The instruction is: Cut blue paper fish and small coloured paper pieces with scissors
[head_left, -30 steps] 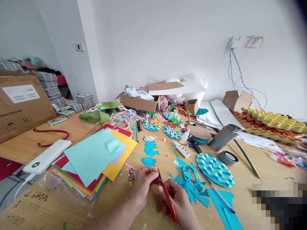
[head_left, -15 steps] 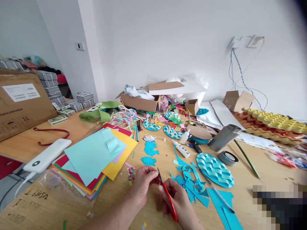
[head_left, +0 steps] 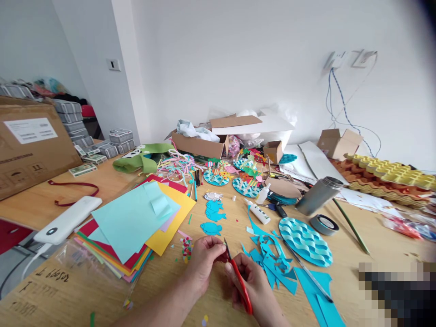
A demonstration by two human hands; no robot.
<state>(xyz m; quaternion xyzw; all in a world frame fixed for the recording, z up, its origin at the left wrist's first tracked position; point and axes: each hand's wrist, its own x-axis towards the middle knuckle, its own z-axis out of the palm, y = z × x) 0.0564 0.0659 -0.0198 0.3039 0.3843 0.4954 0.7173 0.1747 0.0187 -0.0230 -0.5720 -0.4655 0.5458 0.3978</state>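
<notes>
Red-handled scissors (head_left: 241,282) are gripped in my right hand (head_left: 256,285), their blades pointing up and away from me. My left hand (head_left: 201,260) is closed in a pinch just left of the blades. A small piece seems to be between its fingertips, but its kind cannot be made out. Left of that hand lies a little heap of coloured paper bits (head_left: 186,250). Beyond my hands, blue paper fish (head_left: 210,228) lie in a column, with a white fish cutout (head_left: 213,196) behind them. Blue paper scraps (head_left: 269,259) are spread to the right of my right hand.
Left are stacked coloured sheets (head_left: 132,222) and a white power bank (head_left: 68,220). A wavy blue paper disc (head_left: 304,240), a tape roll (head_left: 324,224), a glue bottle (head_left: 259,212) and a metal flask (head_left: 318,196) stand or lie right. Cardboard boxes (head_left: 199,144) line the back.
Almost nothing differs. Both hands and the scissors keep their places, with only a slight shift at the left fingertips beside the blades.
</notes>
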